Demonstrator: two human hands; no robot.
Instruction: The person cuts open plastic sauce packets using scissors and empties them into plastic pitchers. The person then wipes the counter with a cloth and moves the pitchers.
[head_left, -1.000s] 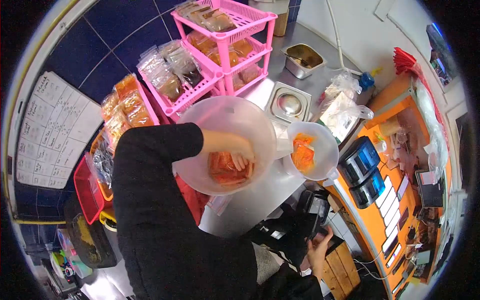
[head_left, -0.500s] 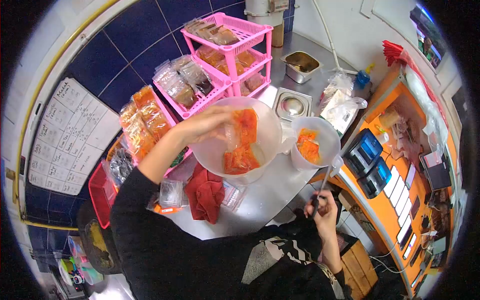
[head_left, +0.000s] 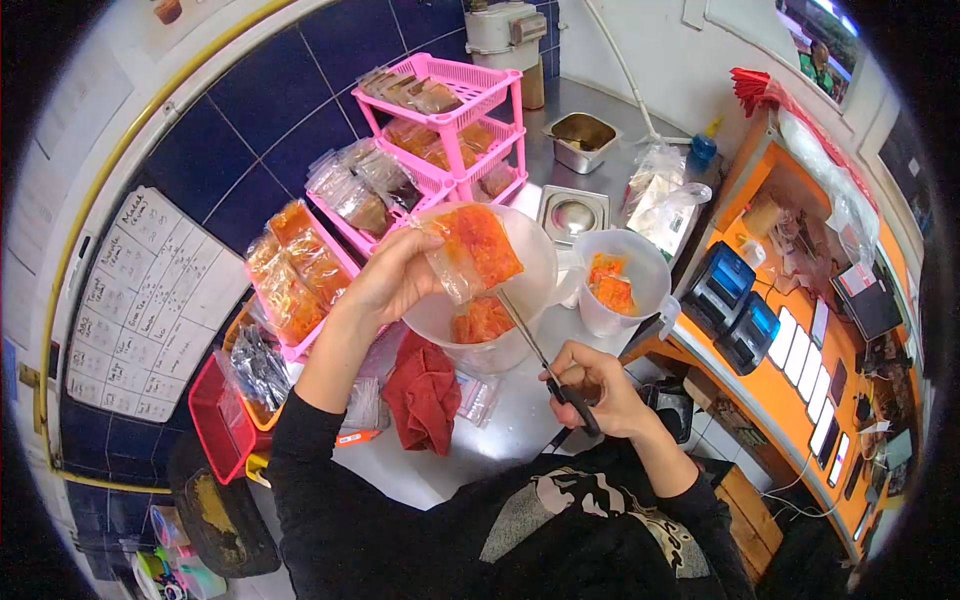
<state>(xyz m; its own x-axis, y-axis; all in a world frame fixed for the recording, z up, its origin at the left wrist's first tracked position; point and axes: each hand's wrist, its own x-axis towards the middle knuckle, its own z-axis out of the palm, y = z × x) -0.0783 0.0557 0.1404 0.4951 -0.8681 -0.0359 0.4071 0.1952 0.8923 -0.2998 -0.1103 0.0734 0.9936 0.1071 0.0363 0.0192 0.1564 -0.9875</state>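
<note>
My left hand (head_left: 400, 275) pinches the left side of a clear bag with orange-red contents (head_left: 478, 243), held up over the large translucent tub (head_left: 540, 250). My right hand (head_left: 588, 388) is closed round the black handles of the scissors (head_left: 530, 340). Their blades point up and left, and the tips are near the lower edge of the held bag. Further orange-red bags (head_left: 482, 320) lie in the tub. To its right stands a smaller translucent jug (head_left: 648, 268) with more orange pieces (head_left: 612, 285) inside.
Pink racks (head_left: 445, 70) with packed bags stand behind the tub. A red cloth (head_left: 422, 393) lies at the front of the steel counter. Two metal containers (head_left: 582, 140) are further back. On the right is an orange shelf (head_left: 770, 370) with phones and two blue-black devices (head_left: 722, 285).
My left hand has come up out of the tub with a bag. My right hand has brought the scissors up from the lower right towards that bag. The view has also shifted.
</note>
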